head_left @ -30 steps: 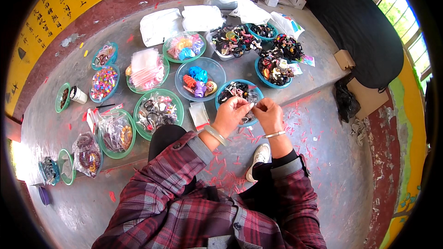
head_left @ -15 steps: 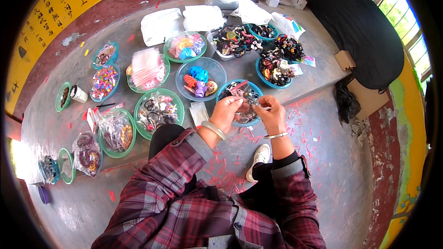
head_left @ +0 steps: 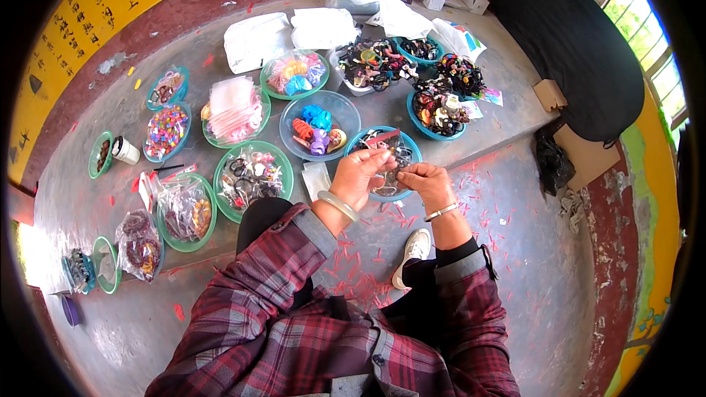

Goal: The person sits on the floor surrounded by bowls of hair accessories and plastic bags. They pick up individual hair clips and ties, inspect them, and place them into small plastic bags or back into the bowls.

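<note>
A small clear bag with a red band [head_left: 391, 141] extends above and to the right of the left grip [head_left: 384, 158], whose thumb and fingers pinch it over a blue bowl [head_left: 387, 198]. The right grip [head_left: 402, 175] is closed at its fingertips beside the bag; anything pinched there is too small to identify. A green bowl [head_left: 287, 190] stands leftward.

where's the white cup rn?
Head view, left side: the white cup sits between the small green bowl on its left and the blue bowl of multicoloured pieces on its right, well left of the left hand.
</note>
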### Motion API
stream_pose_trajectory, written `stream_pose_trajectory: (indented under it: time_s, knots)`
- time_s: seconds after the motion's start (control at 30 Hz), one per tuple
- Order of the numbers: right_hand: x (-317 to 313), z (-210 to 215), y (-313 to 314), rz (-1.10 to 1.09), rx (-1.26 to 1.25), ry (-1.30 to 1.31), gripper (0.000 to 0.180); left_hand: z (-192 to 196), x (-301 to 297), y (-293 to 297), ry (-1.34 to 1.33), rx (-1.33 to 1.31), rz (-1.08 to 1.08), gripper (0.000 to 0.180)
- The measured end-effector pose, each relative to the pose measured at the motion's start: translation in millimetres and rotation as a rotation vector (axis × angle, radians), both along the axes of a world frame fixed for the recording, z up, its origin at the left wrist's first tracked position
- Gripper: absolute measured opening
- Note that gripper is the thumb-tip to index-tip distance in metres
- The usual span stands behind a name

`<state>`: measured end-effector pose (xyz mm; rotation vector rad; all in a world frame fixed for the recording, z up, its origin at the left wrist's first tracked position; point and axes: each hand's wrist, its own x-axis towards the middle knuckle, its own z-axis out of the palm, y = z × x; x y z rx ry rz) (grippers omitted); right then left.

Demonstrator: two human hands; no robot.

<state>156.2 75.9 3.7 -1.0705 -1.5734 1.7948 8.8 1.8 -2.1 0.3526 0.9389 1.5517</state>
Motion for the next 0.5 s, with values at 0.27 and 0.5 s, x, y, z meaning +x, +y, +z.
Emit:
stream_pose_trajectory:
  time_s: [0.27, 0.5]
  knots:
    - [-6, -6, -4, 0.015, 0.019, 0.101, 0.006, 0, -3, -1, -0.097, 0.030, 0.009, 0.017]
    - [-5, -12, -1, 0.106, 0.004, 0.066, 0.006, 5, -4, -3, -0.084, 0.054, 0.006, 0.014]
